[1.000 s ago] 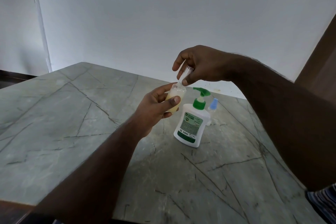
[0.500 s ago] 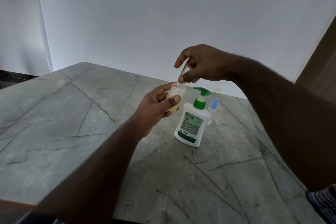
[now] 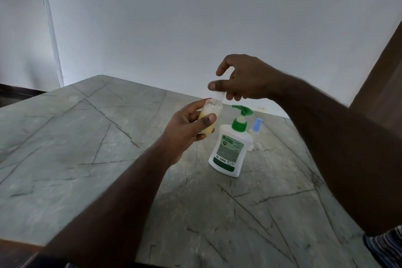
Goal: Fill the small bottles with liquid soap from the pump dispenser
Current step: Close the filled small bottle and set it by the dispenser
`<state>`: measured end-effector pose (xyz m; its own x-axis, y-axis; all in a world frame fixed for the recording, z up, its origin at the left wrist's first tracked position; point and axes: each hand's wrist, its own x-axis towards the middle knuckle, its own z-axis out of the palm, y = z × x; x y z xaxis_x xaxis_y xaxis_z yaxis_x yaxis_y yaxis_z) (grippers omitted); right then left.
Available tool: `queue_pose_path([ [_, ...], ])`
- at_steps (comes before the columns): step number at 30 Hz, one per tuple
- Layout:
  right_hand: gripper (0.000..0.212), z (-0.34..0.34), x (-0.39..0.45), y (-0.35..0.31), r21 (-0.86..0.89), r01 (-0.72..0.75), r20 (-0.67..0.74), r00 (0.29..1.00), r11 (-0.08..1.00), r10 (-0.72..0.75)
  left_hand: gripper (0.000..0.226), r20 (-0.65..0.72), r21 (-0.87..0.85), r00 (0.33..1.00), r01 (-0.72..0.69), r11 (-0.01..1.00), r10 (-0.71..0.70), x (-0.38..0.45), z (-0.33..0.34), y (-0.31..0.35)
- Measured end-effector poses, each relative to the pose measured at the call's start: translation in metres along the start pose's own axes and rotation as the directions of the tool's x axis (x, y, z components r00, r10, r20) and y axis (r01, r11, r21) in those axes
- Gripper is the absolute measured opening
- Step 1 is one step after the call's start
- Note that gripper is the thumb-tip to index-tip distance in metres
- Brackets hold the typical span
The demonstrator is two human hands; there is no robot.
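Above the table, a small bottle of yellowish soap is gripped upright by the left hand; its cap is pinched by the right hand, presumably for closing. Beyond, the pump dispenser and a blue-capped bottle are stood.

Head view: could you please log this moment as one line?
left hand: holds small bottle | right hand: pinches clear cap | pump dispenser: standing

Soap-filled small bottle held above upright dispenser
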<state>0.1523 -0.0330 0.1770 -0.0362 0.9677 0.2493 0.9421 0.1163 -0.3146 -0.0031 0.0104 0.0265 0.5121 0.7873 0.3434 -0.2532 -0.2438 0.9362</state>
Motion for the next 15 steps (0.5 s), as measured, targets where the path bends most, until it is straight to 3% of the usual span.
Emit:
queue_pose_path([
  [2, 0.055, 0.001, 0.000, 0.002, -0.052, -0.007, -0.010, 1.000, 0.999, 0.007, 0.043, 0.003, -0.006, 1.000, 0.000, 1.000, 0.000, 0.000, 0.000, 0.000],
  [7, 0.061, -0.009, -0.006, 0.009, 0.375, 0.035, 0.122, 0.989, 0.926, -0.087, 0.038, 0.001, -0.019, 1.000, 0.006, 1.000, -0.006, 0.001, -0.001, 0.000],
  [9, 0.056, -0.002, -0.006, 0.006, 0.341, 0.044, 0.071, 0.995, 0.939, -0.073, 0.040, -0.009, -0.026, 1.000, 0.005, 1.000, -0.005, 0.002, -0.001, 0.000],
  [12, 0.057, 0.008, -0.004, 0.003, 0.142, 0.029, -0.059, 0.998, 0.989, -0.021, 0.043, -0.023, -0.033, 1.000, 0.000, 0.999, -0.001, 0.001, -0.001, 0.000],
  [15, 0.066, 0.005, -0.004, 0.004, 0.245, 0.032, -0.011, 0.999, 0.969, -0.030, 0.045, -0.029, -0.033, 1.000, 0.002, 0.999, -0.003, 0.002, 0.000, 0.000],
])
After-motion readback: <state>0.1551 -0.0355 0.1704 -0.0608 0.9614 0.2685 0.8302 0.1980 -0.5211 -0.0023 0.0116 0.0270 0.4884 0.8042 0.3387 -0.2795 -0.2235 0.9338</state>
